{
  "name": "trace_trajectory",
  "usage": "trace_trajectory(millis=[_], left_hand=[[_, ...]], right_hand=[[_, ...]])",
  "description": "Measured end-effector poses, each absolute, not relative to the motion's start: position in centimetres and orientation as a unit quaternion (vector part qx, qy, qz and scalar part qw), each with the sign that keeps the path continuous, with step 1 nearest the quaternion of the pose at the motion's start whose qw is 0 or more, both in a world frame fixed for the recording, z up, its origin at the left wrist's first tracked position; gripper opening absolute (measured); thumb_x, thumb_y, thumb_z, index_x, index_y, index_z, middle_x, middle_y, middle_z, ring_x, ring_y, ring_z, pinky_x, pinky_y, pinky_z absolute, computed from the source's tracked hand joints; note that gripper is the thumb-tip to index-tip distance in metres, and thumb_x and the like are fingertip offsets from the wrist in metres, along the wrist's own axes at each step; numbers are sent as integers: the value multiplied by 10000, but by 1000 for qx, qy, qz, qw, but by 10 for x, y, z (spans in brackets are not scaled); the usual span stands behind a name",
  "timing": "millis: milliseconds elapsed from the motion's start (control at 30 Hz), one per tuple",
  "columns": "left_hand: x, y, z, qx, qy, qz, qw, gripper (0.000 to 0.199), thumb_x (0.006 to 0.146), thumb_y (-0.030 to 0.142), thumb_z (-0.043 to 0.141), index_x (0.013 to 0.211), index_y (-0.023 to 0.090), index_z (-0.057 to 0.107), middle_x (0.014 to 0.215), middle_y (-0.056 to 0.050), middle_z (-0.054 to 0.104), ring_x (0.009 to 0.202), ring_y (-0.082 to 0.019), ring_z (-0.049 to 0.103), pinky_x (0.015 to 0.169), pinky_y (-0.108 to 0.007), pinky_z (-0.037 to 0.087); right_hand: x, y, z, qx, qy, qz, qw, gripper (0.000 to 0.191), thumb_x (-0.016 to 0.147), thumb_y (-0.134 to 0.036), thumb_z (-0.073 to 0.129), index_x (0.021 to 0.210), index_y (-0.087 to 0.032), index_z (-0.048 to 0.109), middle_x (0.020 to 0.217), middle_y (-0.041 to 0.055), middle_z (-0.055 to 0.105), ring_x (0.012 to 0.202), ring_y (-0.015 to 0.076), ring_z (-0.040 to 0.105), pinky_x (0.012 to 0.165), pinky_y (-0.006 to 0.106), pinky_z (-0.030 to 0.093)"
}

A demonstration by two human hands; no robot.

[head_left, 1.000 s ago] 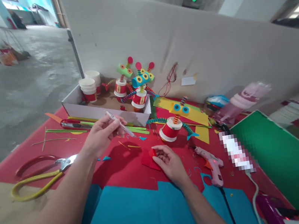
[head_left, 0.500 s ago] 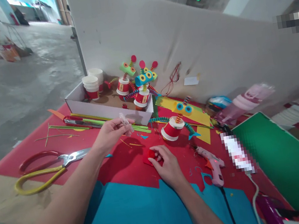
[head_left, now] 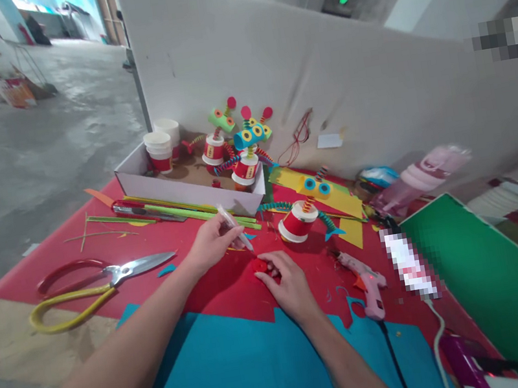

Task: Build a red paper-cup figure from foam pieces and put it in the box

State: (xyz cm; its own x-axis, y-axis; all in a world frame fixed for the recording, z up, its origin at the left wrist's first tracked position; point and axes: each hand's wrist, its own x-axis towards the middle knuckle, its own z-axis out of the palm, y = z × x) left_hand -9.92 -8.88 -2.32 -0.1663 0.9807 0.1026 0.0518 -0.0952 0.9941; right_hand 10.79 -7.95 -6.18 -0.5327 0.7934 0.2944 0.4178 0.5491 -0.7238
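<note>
My left hand is closed around a slim whitish, see-through tube with a pointed tip, slanting down to the right. That tip hovers close to a small round red piece, pinched between the thumb and fingers of my right hand. The red piece rests at the red sheet, so its edges are hard to make out. Behind my right hand stands a red and white paper cup figure with folded paper arms. Large scissors with red and yellow handles lie left of my left hand.
A pink glue gun lies on the right, its cord running forward. Blue paper covers the front edge. At the back, a white box holds paper cups and cup figures. A green board and pink bottle stand right.
My left hand has moved right and slightly down, and the tube has turned so its tip points at the red piece. My right hand stays nearly in place.
</note>
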Motion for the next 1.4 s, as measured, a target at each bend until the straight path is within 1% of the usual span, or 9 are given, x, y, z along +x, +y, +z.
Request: trace_trajectory(millis=[133,367,567,767,867,1100,1300,1400], left_hand=[[-96,-86,-32,516,532,544,394,252,802,421,630,794,189,532,610,7,661,560,-157,650,563,-271,523],[-92,-87,-34,547,526,506,410,254,807,438,613,803,187,573,643,-12,695,581,-171,662,590,-286,528],[-90,-89,-31,556,526,508,395,232,813,414,612,801,185,576,638,-12,695,576,-170,662,585,-281,525],[-89,-89,-32,550,524,502,413,234,812,417,614,802,187,575,650,-16,706,585,-168,671,596,-284,537],[-91,-90,-32,558,526,494,410,241,819,421,608,769,187,576,651,-22,705,592,-172,673,599,-287,538],[-91,-101,-23,575,556,473,370,237,834,403,588,738,187,609,669,-21,695,621,-173,678,608,-275,530],[-88,-117,-21,596,600,456,278,270,850,384,576,695,183,667,738,-39,710,725,-177,677,691,-268,511],[-86,-126,-21,598,602,456,269,296,870,393,557,702,180,675,741,-38,705,698,-167,665,671,-261,508]], right_hand=[[107,-79,-62,-376,-812,314,317,259,831,-182,634,1090,-185,641,979,73,610,780,161,586,699,276,541],[106,-79,-60,-378,-808,322,317,267,815,-174,649,1082,-178,651,973,76,616,776,162,594,701,282,545],[106,-78,-60,-377,-808,326,315,250,820,-189,650,1069,-180,648,985,82,622,779,166,599,708,293,546],[106,-78,-63,-373,-808,327,319,235,822,-196,641,1057,-190,645,978,78,621,770,168,597,699,295,545],[106,-77,-63,-373,-807,326,321,226,821,-200,640,1047,-191,647,972,77,621,766,169,597,691,293,543],[107,-76,-62,-367,-809,333,317,236,816,-199,657,1052,-187,647,977,79,627,775,171,598,708,299,539],[106,-76,-63,-369,-806,331,324,227,813,-198,661,1040,-200,651,960,64,627,758,164,593,702,298,530],[106,-76,-65,-368,-809,325,323,222,820,-202,653,1042,-203,649,953,59,625,762,161,589,701,296,526]])
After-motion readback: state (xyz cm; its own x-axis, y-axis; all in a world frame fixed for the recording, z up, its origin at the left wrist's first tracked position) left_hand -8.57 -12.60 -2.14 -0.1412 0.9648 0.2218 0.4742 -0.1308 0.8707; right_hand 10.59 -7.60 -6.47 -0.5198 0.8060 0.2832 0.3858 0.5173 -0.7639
